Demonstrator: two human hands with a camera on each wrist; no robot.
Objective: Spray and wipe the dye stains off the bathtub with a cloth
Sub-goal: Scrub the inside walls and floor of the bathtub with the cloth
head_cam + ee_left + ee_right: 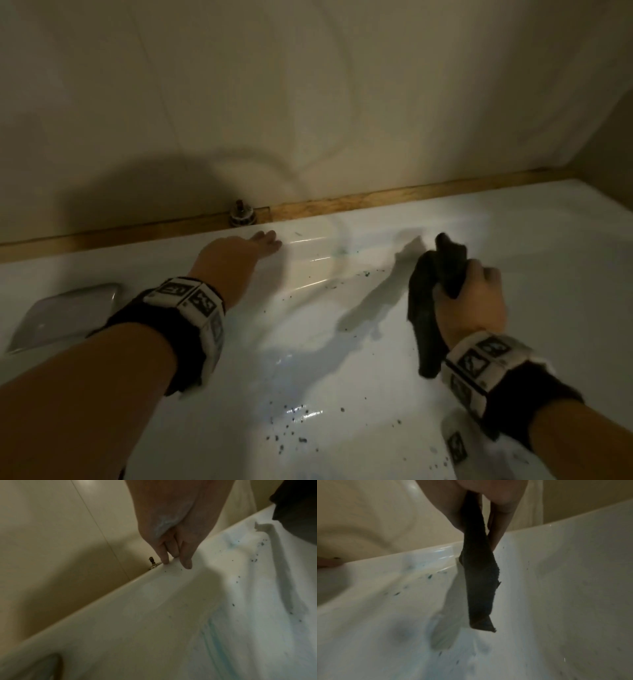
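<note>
The left hand reaches forward over the white bathtub, with the forearm stretched out and the palm turned down. Its fingers are straight and close together, and the tips touch the far rim of the tub, just beside a small metal fitting that stands at the wooden strip along the wall. This grip is released — it holds nothing. In the left wrist view there is some pale foam or residue on the palm, but the picture is blurred and I cannot say what it is.

The right hand is held above the inside of the tub, to the right, with the wrist bent and the knuckles up. Its grip is clenched around a dark cloth. One end of the cloth sticks up above the fist, and the longer end hangs down below it. In the right wrist view the cloth hangs free in a twisted strip — its lower corner seems not to touch the tub surface.

The dye stains lie as dark specks on the tub floor between the two arms, and more of them go up the slope toward the far rim. Blue-green smears show on the tub wall below the left hand. A grey metal plate sits on the tub wall at the left. Both wrists carry a black band with white marker tags.
</note>
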